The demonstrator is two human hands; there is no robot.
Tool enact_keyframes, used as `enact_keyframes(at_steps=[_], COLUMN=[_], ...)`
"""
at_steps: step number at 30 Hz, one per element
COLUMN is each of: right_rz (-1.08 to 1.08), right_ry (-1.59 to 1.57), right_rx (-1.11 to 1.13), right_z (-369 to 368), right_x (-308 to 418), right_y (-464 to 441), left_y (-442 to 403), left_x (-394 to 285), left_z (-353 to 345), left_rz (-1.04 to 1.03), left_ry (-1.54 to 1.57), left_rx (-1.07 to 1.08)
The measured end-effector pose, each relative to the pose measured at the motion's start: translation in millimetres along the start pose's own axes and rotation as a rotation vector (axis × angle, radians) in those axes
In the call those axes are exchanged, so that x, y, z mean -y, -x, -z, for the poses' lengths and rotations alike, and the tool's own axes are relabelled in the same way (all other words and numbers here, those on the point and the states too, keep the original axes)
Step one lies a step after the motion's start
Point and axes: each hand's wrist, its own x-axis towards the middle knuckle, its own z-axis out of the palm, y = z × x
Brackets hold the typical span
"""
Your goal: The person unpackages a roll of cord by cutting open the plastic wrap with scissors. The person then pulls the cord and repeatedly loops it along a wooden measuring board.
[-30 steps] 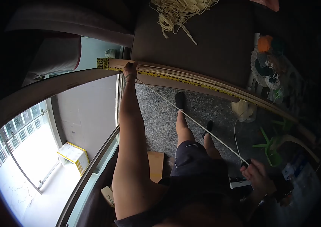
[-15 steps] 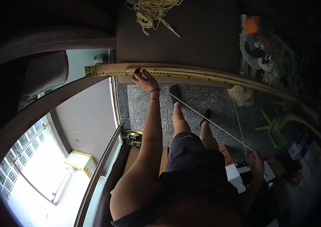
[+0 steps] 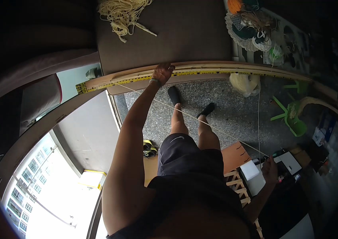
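A long wooden board (image 3: pixel 93 84) crosses the view, with a yellow measuring tape (image 3: pixel 137 79) along its near edge. Several pale cords (image 3: pixel 208 67) lie stretched side by side on the board. My left hand (image 3: pixel 163 73) is closed over these cords, left of the board's middle. One cord (image 3: pixel 201 119) leaves the board near its left end and runs slantwise, taut, to my right hand (image 3: pixel 270 170). That hand is low on the right, its fingers closed on the cord. From there the cord rises toward a clear plastic bag (image 3: pixel 245 84) on the floor.
A loose pile of cord (image 3: pixel 125 16) lies on the brown surface (image 3: pixel 165 36) beyond the board. Yarn balls and a woven piece (image 3: pixel 242 38) sit at upper right. A green stool (image 3: pixel 294 119) and boxes stand right; a bright window is at lower left.
My left hand has slid right along the board and its fingers have closed over the cords. My right hand still holds the taut cord. The camera view has shifted.
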Motion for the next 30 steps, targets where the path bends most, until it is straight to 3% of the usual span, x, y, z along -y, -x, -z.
enact_keyframes(at_steps=[2, 8, 15, 23, 25, 30], right_rz=[-0.008, -0.026, -0.033, -0.052, -0.046, -0.049], right_ry=[-0.005, 0.053, 0.046, 0.070, 0.064, 0.076], right_rx=[0.041, 0.113, 0.201, 0.220, 0.241, 0.212], right_z=[8, 11, 26, 34, 35, 27], right_x=[-1, 6, 15, 9, 8, 10], right_y=[-7, -29, -49, -61, -64, -60], left_y=[-5, -9, -15, -13, -12, -21], left_x=[-7, -24, -44, -48, -41, -54], left_z=[-15, -42, -49, -65, -80, -62], left_rz=[-0.104, -0.052, 0.132, 0.150, 0.280, 0.176], left_ry=[-0.063, -0.174, -0.169, -0.236, -0.110, -0.183], left_rx=[0.082, 0.230, 0.255, 0.304, 0.310, 0.276])
